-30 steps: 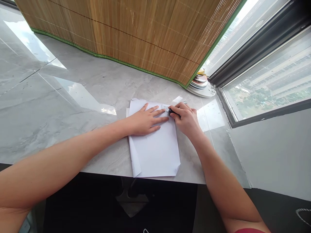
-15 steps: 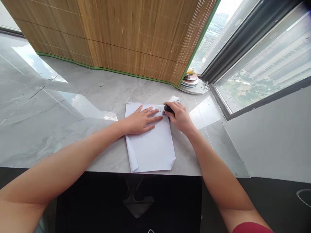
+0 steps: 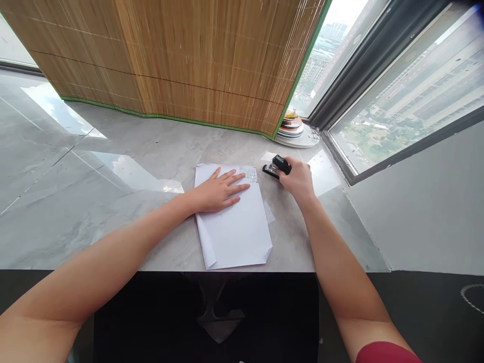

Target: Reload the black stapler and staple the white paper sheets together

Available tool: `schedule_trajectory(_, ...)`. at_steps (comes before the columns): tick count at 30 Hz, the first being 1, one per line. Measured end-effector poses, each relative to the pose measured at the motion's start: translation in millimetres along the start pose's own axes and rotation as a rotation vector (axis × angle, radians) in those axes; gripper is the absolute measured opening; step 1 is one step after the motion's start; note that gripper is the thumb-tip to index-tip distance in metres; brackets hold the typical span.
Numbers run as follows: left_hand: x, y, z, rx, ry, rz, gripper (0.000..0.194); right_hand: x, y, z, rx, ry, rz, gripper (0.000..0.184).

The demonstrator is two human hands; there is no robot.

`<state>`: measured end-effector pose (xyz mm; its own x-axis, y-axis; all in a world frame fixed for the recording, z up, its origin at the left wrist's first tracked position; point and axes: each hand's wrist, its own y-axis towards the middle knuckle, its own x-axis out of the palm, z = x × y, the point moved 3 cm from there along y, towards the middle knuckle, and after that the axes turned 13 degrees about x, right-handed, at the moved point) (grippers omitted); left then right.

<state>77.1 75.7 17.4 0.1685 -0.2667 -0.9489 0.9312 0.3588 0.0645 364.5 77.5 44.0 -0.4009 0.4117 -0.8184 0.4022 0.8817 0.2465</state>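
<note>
Right of centre, the right grip (image 3: 299, 177) holds a black stapler (image 3: 282, 164), just beside white paper (image 3: 237, 233) lying under the spread left grip (image 3: 217, 193).

You face a pale grey, marble-patterned counter (image 3: 56, 222), glossy enough to throw back bright patches of sky (image 3: 124, 169) on your left, with a thin dark seam (image 3: 60, 159) running across it. Beyond it hangs a brown slatted blind (image 3: 170, 65), its lower edge bound in green trim (image 3: 170, 118). To your right, a window (image 3: 423, 106) in a thick dark frame (image 3: 374, 65) lets in daylight — outside you can see buildings (image 3: 328, 45) and greenery (image 3: 374, 128), slightly hazy. Below that window stands a plain white wall (image 3: 423, 212). Under the counter's near edge lies a black surface (image 3: 151, 312) — too dark for you to make out.
</note>
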Motion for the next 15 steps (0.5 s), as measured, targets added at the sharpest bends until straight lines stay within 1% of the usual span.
schedule_trajectory(2, -0.8, 0.3, -1.2, 0.019, -0.02, 0.015, 0.06, -3.8, -10.9, -13.7, -0.01, 0.045, 0.037, 0.031)
schedule_trajectory(3, -3.2, 0.3, -2.5, 0.034, -0.036, 0.048, 0.059, -4.9, -18.6, -23.8, -0.034, 0.091, 0.057, 0.031)
schedule_trajectory(4, -7.3, -0.2, -5.0, 0.044, -0.054, 0.108, 0.056, -5.0, -27.7, -35.1, -0.067, 0.144, 0.064, 0.031)
schedule_trajectory(5, -13.3, -1.6, -9.1, 0.033, -0.068, 0.204, 0.052, -3.7, -37.5, -46.7, -0.104, 0.192, 0.05, 0.032)
schedule_trajectory(6, -20.9, -4.2, -15.0, -0.009, -0.072, 0.336, 0.047, -0.9, -47.8, -57.9, -0.141, 0.233, 0.015, 0.032)
schedule_trajectory(8, -37.0, -14.1, -30.6, -0.174, -0.05, 0.64, 0.041, 8.5, -67.8, -76.5, -0.213, 0.288, -0.092, 0.031)
schedule_trajectory(9, -43.3, -20.2, -39.0, -0.274, -0.029, 0.77, 0.039, 14.6, -76.8, -83.3, -0.244, 0.305, -0.151, 0.03)
schedule_trajectory(10, -47.5, -25.7, -46.8, -0.36, -0.015, 0.855, 0.036, 21.0, -84.6, -88.5, -0.27, 0.315, -0.207, 0.028)
schedule_trajectory(11, -49.7, -29.9, -54.0, -0.425, -0.015, 0.898, 0.033, 27.1, -91.0, -92.0, -0.29, 0.321, -0.255, 0.026)
schedule_trajectory(13, -49.2, -34.6, -66.6, -0.51, -0.066, 0.906, 0.03, 36.3, -97.8, -95.4, -0.313, 0.331, -0.313, 0.025)
schedule_trajectory(15, -45.8, -36.8, -75.8, -0.549, -0.152, 0.905, 0.029, 39.1, -95.6, -94.7, -0.334, 0.369, -0.352, 0.029)
